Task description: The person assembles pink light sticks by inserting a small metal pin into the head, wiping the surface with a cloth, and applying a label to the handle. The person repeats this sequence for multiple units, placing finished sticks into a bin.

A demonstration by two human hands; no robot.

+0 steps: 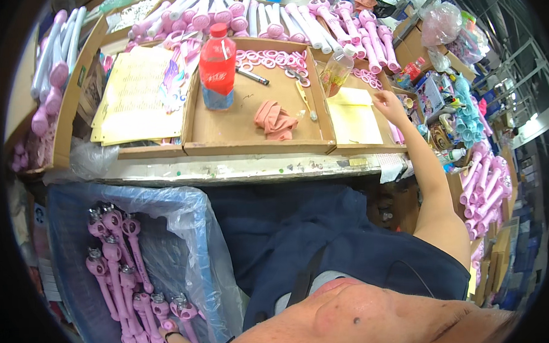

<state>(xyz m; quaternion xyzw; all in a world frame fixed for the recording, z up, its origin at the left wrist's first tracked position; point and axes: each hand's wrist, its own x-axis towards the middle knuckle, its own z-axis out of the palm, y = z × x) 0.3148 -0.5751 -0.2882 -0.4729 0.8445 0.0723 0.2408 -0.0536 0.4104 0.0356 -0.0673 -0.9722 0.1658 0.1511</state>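
My left hand, with a dark band at the wrist, reaches down into a blue plastic bin. Its fingers close around the lower end of a pink toy wand with a silvery top. Several similar pink wands lie beside it in the bin. My right hand stretches out to the right end of the workbench. Its fingers are bent together by the edge of a yellow paper sheet, near small pink rings. Whatever they pinch, if anything, is too small to make out.
A shallow cardboard tray holds a red-capped bottle, a salmon cloth, a black marker and pink rings. Yellow printed sheets lie left of it. Pink and white wand parts line the back. Clear plastic lines the bin.
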